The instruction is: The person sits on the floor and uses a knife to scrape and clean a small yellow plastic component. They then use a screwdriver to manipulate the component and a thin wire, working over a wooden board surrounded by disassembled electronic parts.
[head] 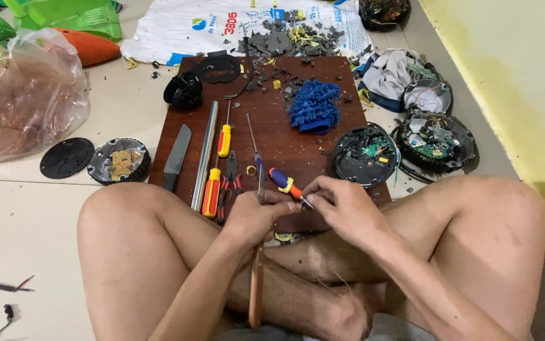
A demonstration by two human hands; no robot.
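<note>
I sit cross-legged on the floor before a dark red wooden board (272, 136). My left hand (254, 216) and my right hand (343, 205) meet at the board's near edge, fingers pinched together on a small part too tiny to make out. A blue and orange screwdriver (283, 182) lies right by my right fingertips. A thin screwdriver with a blue handle (254, 155) points at my left hand. Red-handled pliers (229, 184) and yellow and red screwdrivers (212, 191) lie left of it.
On the board: a metal rod (205, 151), a knife (176, 156), a blue mop pad (314, 106), grey debris. Round black devices with exposed circuit boards (365, 155) (435, 140) sit right. A black disc (66, 157), an opened round device (119, 160) and a plastic bag (23, 95) are left.
</note>
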